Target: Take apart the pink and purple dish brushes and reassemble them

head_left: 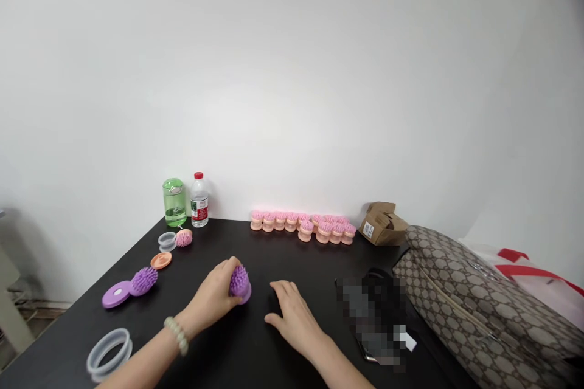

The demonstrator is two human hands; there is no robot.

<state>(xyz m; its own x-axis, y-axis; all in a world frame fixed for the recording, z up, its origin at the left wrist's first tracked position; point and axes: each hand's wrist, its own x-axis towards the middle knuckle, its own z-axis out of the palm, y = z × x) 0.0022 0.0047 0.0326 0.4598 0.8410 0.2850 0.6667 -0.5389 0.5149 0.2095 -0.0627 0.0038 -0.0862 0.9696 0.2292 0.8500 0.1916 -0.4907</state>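
Observation:
My left hand [218, 289] wraps round a purple bristled scalp brush [240, 284] near the middle of the black table [201, 352]. The brush stands bristles up, its rounded base showing past my fingers. A beaded bracelet circles my left wrist. To the right of the brush, my right hand [294, 321] hovers or rests with its fingers stretched out and thumb apart, holding nothing. Farther left lie a second purple bristled head [144, 281] and a flat purple round piece [116, 295] touching it. A translucent ring [109, 352] lies near my left forearm.
Several pink bristled brushes [305, 230] line the wall side. At back left are a green bottle [174, 203], a water bottle [199, 202], a small clear ring [167, 241], a pink brush head [184, 237] and an orange disc [161, 261]. Rightward sit a cardboard box [383, 225] and patterned bag [483, 292].

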